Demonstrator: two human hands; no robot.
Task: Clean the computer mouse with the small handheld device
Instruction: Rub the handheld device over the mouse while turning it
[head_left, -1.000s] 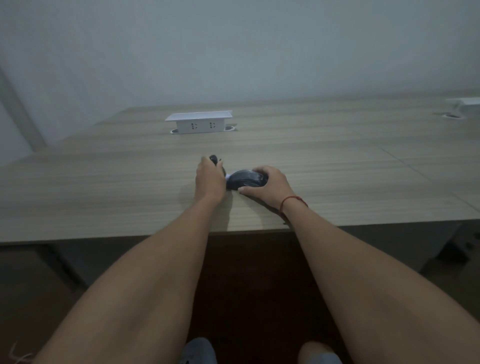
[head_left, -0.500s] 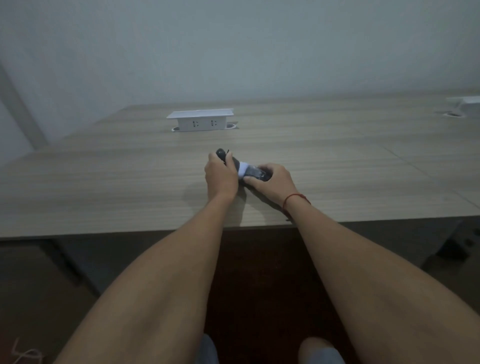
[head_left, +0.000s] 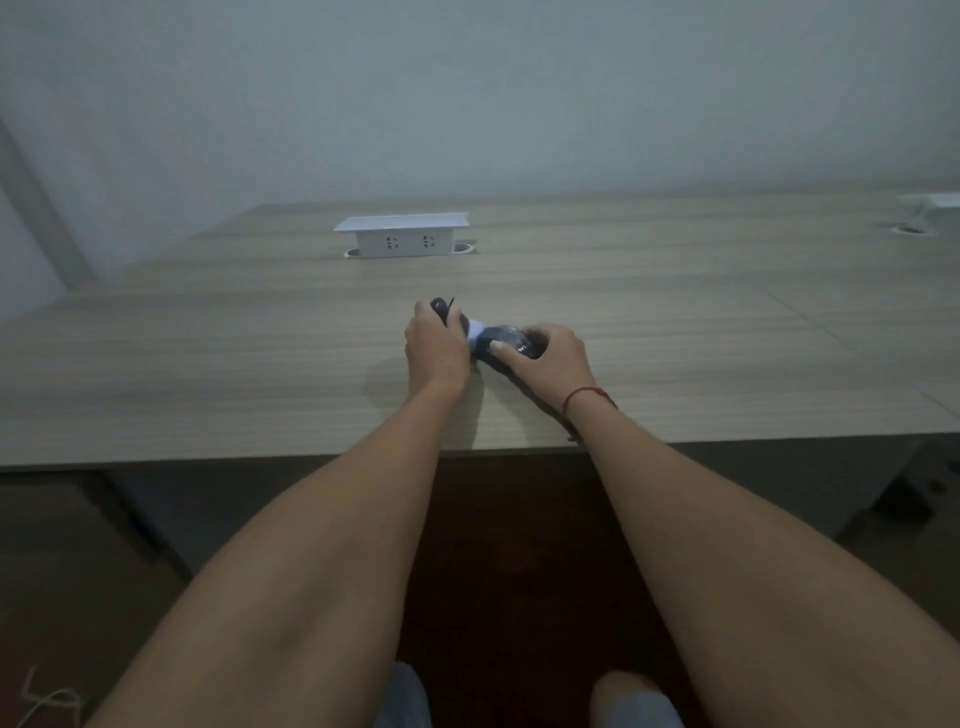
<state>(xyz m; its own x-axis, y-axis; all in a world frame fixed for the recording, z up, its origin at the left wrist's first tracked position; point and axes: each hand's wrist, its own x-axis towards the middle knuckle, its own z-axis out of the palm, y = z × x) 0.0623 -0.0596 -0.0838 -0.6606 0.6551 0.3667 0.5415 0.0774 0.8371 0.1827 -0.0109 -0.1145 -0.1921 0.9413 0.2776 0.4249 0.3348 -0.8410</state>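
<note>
Now, mouse: small dark plastic computer mouse (head_left: 511, 344) tipped up from flat, right hand (head_left: 553, 361) gripping it, near the wooden tabletop's (head_left: 208, 364) front edge.
Device: left hand (head_left: 435, 349) clamps the small dark white-tipped handheld cleaner (head_left: 457, 319), tip now pressed against the mouse; cleaning underway.

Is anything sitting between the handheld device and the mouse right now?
Nothing visible. The left hand holds the device, whose pale tip meets the mouse, gripped by the right hand on the table.

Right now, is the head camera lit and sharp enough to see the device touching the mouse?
Head view: dim, flat light with a grey-blue cast; the dark computer mouse in the right hand and the small dark handheld device in the left hand look soft, contact indistinct; wide-angle bending at the wooden desk edges.
</note>
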